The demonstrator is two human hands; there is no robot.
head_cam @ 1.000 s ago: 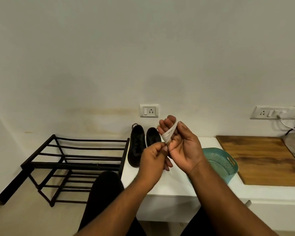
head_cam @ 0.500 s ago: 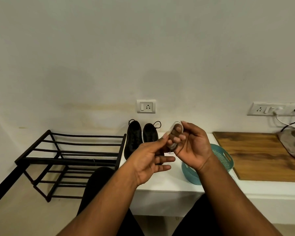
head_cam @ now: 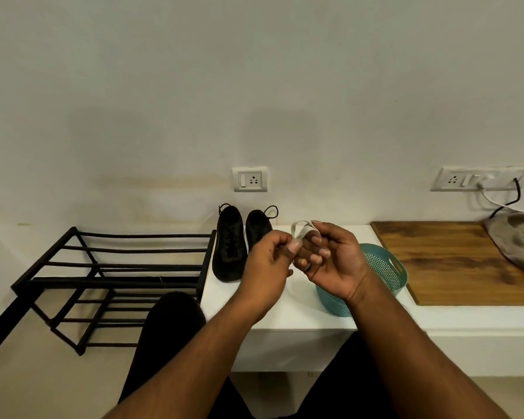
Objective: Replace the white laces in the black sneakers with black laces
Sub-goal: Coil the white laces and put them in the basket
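Hands meet in front of the person, above the white table (head_cam: 285, 316), both busy with a white lace (head_cam: 303, 229). The left hand (head_cam: 266, 264) has its fingers curled and pinches one end of the lace between thumb and forefinger. The right hand (head_cam: 330, 261) faces it with its palm turned toward the camera and its fingers bent, and the lace is looped over those fingers, a pale arc standing up just above the fingertips. The two hands touch or nearly touch where the lace passes between them. Behind the left hand, on the table against the wall, a pair of black sneakers (head_cam: 229, 246) stands side by side with toes toward the person; black laces (head_cam: 271, 210) show at their far ends, curling up against the wall. A teal basket (head_cam: 384, 267) with a perforated wall sits on the table just behind and below the right hand, partly hidden by the wrist. To its right lies a wooden board (head_cam: 454, 264), with a grey cloth (head_cam: 518, 240) on its far right corner. A black metal shoe rack (head_cam: 112, 267) stands on the floor just left of the table. Two wall sockets (head_cam: 250, 179) are set in the wall above, the right one with cables plugged in.
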